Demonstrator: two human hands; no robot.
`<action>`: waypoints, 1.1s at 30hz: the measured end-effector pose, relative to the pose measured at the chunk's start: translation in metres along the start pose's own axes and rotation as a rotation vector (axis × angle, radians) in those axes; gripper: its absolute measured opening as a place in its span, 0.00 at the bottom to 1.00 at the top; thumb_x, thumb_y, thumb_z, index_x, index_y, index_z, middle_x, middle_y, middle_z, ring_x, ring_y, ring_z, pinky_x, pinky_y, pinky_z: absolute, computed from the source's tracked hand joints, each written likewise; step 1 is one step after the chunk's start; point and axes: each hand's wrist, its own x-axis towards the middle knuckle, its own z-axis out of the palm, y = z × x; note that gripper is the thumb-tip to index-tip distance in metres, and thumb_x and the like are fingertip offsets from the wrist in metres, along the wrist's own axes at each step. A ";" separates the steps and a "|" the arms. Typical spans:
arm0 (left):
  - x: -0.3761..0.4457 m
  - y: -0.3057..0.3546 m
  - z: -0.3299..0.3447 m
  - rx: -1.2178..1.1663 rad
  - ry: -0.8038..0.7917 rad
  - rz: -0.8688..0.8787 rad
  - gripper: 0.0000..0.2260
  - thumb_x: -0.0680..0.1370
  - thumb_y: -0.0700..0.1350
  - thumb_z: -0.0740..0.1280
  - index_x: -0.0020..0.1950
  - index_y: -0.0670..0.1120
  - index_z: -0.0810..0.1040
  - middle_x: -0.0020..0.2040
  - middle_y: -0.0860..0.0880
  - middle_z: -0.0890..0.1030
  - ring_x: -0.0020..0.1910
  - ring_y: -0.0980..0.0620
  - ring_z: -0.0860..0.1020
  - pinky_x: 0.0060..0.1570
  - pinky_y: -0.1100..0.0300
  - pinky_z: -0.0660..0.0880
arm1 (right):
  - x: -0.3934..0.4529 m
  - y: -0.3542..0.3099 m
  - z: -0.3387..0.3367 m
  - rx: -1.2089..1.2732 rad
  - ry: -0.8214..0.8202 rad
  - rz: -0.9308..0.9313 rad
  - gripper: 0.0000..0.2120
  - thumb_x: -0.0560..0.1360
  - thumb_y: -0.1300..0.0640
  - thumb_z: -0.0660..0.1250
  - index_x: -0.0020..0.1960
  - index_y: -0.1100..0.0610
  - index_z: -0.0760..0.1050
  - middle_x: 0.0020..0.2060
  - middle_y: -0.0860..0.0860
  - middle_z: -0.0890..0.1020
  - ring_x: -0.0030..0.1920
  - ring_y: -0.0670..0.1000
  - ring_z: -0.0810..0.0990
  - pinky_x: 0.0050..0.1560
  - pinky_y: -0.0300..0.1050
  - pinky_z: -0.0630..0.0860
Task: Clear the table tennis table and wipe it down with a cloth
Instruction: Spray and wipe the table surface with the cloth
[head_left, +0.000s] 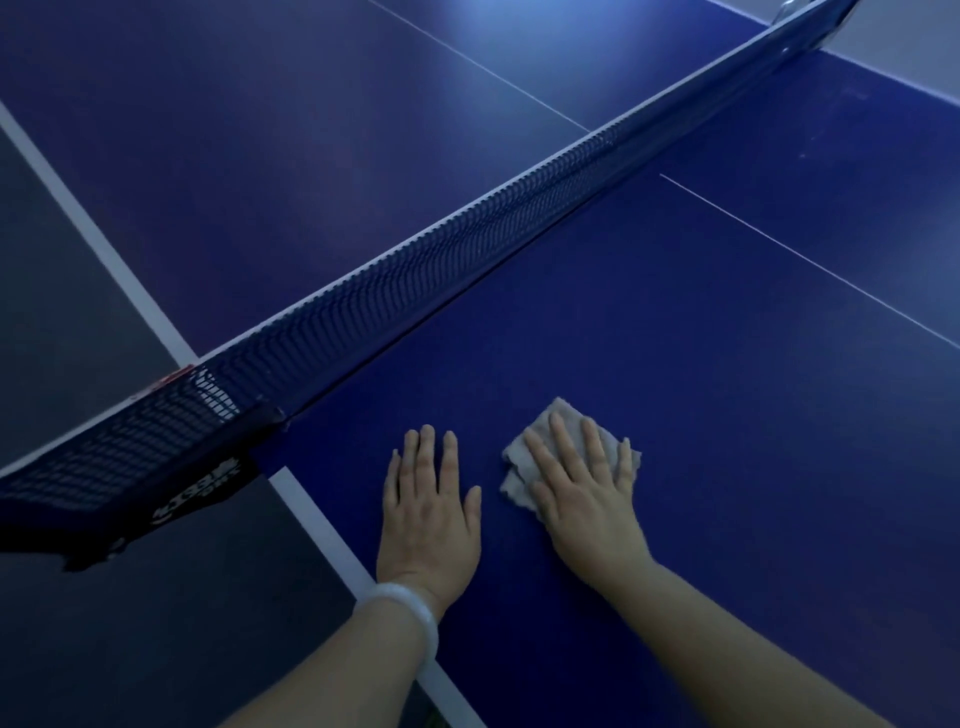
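A blue table tennis table (701, 322) fills most of the view. Near its white side line, my right hand (582, 488) lies flat with spread fingers on a small beige cloth (519, 452), pressing it against the surface. Just left of it, my left hand (428, 499) rests flat on the bare blue top, fingers straight, with a white bangle on the wrist. Both hands are a short way from the net.
The dark net (415, 270) with a white top band runs diagonally from lower left to upper right. Its clamp post (197, 488) juts out past the table's side edge. A white side line (322, 519) marks the edge, with dark floor (104, 623) beyond it.
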 end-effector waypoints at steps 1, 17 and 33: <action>0.000 -0.001 0.001 -0.010 -0.003 0.000 0.31 0.79 0.58 0.35 0.80 0.46 0.46 0.80 0.44 0.47 0.79 0.47 0.43 0.76 0.50 0.39 | -0.007 0.016 0.002 -0.030 -0.020 0.001 0.26 0.83 0.43 0.41 0.79 0.43 0.40 0.79 0.47 0.37 0.77 0.56 0.33 0.74 0.68 0.39; 0.001 -0.004 0.005 -0.025 -0.022 0.005 0.29 0.81 0.57 0.40 0.79 0.45 0.43 0.80 0.43 0.45 0.78 0.46 0.41 0.77 0.48 0.40 | -0.082 -0.015 0.008 0.050 -0.011 0.284 0.28 0.81 0.47 0.44 0.79 0.49 0.48 0.79 0.54 0.48 0.78 0.61 0.44 0.73 0.70 0.45; 0.002 -0.008 -0.003 -0.099 -0.058 0.053 0.31 0.81 0.57 0.52 0.80 0.44 0.47 0.80 0.41 0.46 0.78 0.44 0.43 0.77 0.46 0.43 | -0.202 -0.058 0.028 0.098 -0.059 0.369 0.27 0.83 0.44 0.40 0.79 0.50 0.56 0.79 0.53 0.52 0.78 0.60 0.50 0.71 0.70 0.53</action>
